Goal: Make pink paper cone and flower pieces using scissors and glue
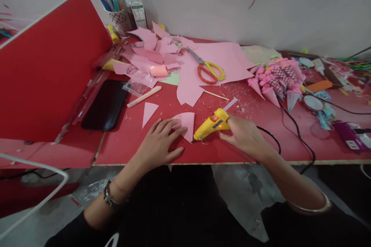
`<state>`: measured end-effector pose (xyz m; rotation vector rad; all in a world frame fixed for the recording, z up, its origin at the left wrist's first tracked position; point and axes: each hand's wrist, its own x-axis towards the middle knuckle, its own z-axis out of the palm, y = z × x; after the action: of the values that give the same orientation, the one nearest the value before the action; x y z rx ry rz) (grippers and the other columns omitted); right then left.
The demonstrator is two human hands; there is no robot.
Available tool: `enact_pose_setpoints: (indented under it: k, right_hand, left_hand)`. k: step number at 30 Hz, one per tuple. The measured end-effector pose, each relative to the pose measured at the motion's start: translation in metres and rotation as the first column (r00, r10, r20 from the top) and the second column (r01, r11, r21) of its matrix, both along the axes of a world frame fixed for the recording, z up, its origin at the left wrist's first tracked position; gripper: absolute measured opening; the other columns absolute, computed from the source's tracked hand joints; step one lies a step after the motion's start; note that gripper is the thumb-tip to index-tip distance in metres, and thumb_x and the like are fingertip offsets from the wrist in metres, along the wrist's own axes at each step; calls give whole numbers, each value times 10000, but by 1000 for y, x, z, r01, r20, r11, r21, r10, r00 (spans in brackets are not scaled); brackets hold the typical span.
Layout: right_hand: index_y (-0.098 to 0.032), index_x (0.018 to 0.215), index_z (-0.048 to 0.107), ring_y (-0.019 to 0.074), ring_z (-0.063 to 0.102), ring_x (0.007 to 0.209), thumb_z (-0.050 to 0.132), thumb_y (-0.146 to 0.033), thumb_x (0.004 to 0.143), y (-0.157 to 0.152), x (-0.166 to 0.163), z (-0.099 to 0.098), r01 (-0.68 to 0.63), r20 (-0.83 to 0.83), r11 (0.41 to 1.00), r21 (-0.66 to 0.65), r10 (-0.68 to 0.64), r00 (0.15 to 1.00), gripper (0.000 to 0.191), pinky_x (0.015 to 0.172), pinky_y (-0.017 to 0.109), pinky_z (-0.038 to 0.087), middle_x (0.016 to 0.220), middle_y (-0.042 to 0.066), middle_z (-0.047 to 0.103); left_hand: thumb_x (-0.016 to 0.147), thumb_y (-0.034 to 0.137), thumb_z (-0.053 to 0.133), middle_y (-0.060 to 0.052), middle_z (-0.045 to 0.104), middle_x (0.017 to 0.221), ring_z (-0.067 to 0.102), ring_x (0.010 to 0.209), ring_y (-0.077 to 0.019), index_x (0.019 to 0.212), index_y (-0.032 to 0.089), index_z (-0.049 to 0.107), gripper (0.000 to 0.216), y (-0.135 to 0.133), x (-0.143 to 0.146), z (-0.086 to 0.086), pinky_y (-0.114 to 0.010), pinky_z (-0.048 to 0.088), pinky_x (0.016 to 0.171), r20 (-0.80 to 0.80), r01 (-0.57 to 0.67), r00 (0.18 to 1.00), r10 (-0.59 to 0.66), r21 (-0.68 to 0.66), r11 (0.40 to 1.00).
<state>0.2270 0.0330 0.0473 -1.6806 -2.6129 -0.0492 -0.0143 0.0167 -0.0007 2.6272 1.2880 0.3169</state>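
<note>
My left hand [160, 139] lies flat with its fingers spread on a small pink paper piece [187, 122] on the red table [139, 142]. My right hand [242, 135] is wrapped round the handle of a yellow glue gun [211, 124]. The gun's nozzle points left and touches the pink piece's lower edge. A black cord [275, 141] runs from the gun off to the right.
A pink paper triangle [149, 112], a white stick [144, 97] and a black phone [106, 104] lie to the left. Scissors [209, 70] rest on pink sheets behind. Finished pink cones [275, 81] pile at the right. A red board [49, 65] leans at left.
</note>
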Motion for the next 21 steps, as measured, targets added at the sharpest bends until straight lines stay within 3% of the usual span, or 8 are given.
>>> enact_pose_setpoints:
  k: [13,21]
  right_hand:
    - [-160,829,522,144,514,510,459,-222,713,0,1,1,-8,31,1000,2,8,999,147,453,226,296,599,24,573]
    - [-138,864,535,172,555,569,475,-212,708,3,-1,7,33,92,998,-49,-29,995,183,472,235,330,662,56,608]
  left_hand:
    - [780,404,459,-88,470,1206,391,1119,-277,1200,230,473,455,1,0,-1,-478,290,975,12,4,1000,-4,-10,1000]
    - [781,412,454,-90,472,1207,396,1114,-275,1205,229,471,462,0,1,-1,-472,294,972,1,1,1000,-1,-2,1000]
